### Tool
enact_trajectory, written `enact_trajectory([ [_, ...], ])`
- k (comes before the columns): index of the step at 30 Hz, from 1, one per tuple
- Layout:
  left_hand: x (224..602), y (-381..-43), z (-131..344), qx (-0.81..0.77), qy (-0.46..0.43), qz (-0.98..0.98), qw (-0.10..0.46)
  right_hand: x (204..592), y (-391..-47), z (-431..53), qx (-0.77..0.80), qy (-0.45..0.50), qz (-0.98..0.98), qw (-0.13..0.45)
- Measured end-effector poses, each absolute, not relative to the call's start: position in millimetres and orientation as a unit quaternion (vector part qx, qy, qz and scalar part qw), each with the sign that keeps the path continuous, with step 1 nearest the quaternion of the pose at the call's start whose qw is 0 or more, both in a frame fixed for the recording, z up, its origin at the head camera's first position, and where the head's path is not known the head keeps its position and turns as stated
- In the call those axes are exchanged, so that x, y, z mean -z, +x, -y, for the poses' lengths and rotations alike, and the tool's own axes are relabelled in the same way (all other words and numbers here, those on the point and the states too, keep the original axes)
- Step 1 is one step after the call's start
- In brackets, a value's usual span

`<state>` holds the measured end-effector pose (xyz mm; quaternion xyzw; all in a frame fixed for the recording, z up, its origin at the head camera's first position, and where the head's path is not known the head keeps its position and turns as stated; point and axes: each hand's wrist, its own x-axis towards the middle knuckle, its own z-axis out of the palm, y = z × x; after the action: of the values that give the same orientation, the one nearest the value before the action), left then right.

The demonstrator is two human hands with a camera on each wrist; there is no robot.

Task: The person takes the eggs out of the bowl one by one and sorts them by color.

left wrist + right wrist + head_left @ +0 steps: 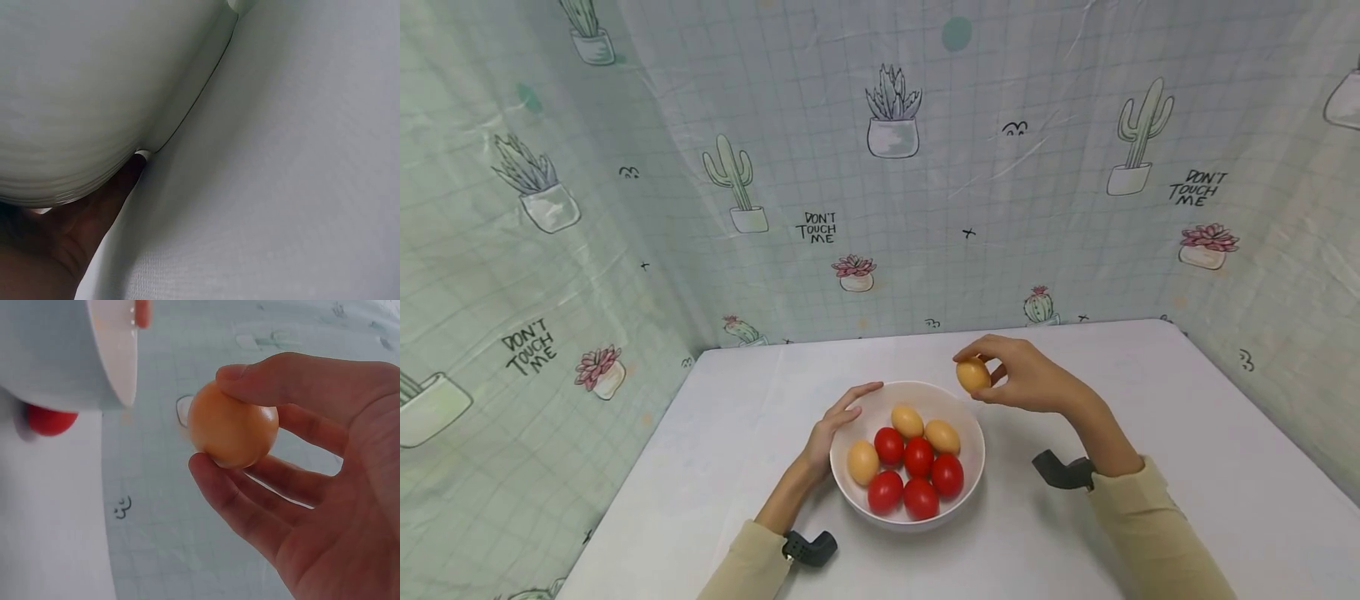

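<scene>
A white bowl (907, 527) stands on the table, holding three yellow eggs (863, 462) and several red eggs (919, 457). At its left rim my left hand (829, 433) grips the bowl, thumb over the edge and fingers along the outside. The left wrist view has that hand (81, 231) against the ribbed outer wall, mostly hidden by it. Above the table, just beyond the bowl's right rim, my right hand (1026, 375) pinches another yellow egg (973, 375) between thumb and fingertips. This egg (231, 425) shows clearly in the right wrist view.
The white table (715, 467) extends around the bowl. Behind and beside it hangs a pale cloth (970, 183) printed with potted plants. In the right wrist view a red rounded thing (50, 420) shows by the bowl's edge. Dark wrist mounts (1063, 471) sit on both forearms.
</scene>
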<state>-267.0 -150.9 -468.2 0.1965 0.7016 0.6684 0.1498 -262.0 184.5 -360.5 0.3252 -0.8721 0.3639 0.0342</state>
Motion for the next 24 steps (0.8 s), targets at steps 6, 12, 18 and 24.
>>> enact_trajectory([
  [6,469.1,-265.6,150.5,-0.67,0.196,-0.701,0.148,366.7,-270.3,-197.7,-0.383,0.295,0.875,0.031],
  [12,468.8,-265.3,150.5,-0.674,0.195,-0.698,0.147,373.5,-277.1,-203.7,-0.394,0.265,0.88,0.019],
  [18,468.3,-266.3,152.0,-0.674,0.206,-0.694,0.15,382.1,-283.5,-209.0,-0.402,0.255,0.879,0.012],
  [24,469.3,-266.6,153.2,-0.674,0.209,-0.693,0.15,396.3,-293.0,-212.3,-0.422,0.249,0.872,-0.002],
])
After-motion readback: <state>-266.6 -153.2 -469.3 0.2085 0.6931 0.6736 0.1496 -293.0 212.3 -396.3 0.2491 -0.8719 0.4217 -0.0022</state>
